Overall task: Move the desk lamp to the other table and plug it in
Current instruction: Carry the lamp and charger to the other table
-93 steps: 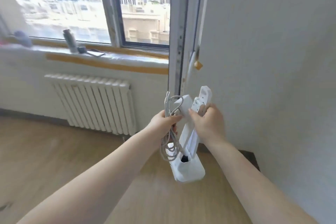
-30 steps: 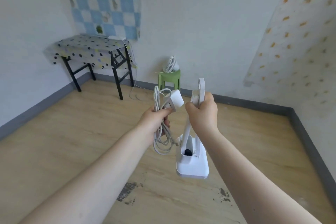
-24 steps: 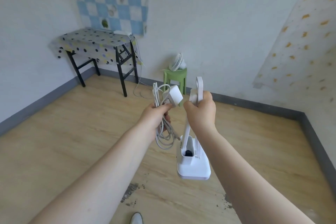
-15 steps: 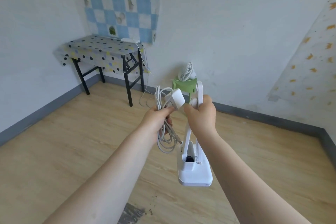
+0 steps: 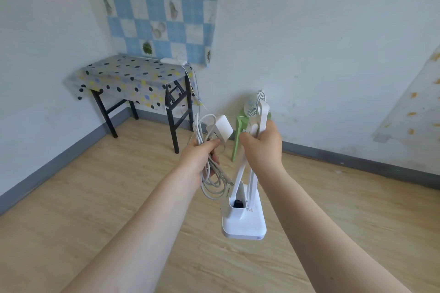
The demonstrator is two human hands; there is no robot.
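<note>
A folded white desk lamp [image 5: 244, 219] hangs in the air in front of me, base down. My right hand [image 5: 262, 147] grips its folded arms near the top. My left hand [image 5: 198, 157] holds the lamp's coiled white cable [image 5: 213, 183] and its white plug adapter [image 5: 223, 127]. Ahead at the left stands a table [image 5: 133, 76] with a polka-dot cloth and black legs, in the room's corner. A white power strip [image 5: 173, 61] lies on the table's far right corner by the wall, with a thin cord dropping beside the legs.
A green stool [image 5: 240, 135] carrying a small white fan [image 5: 256, 103] stands by the wall, just right of the table and partly behind my hands. A blue checked cloth [image 5: 159, 26] hangs on the wall above the table. The floor is light wood.
The view has turned from the window and radiator to this corner. Over the last second the table and green stool have come closer. Both hands keep the same hold.
</note>
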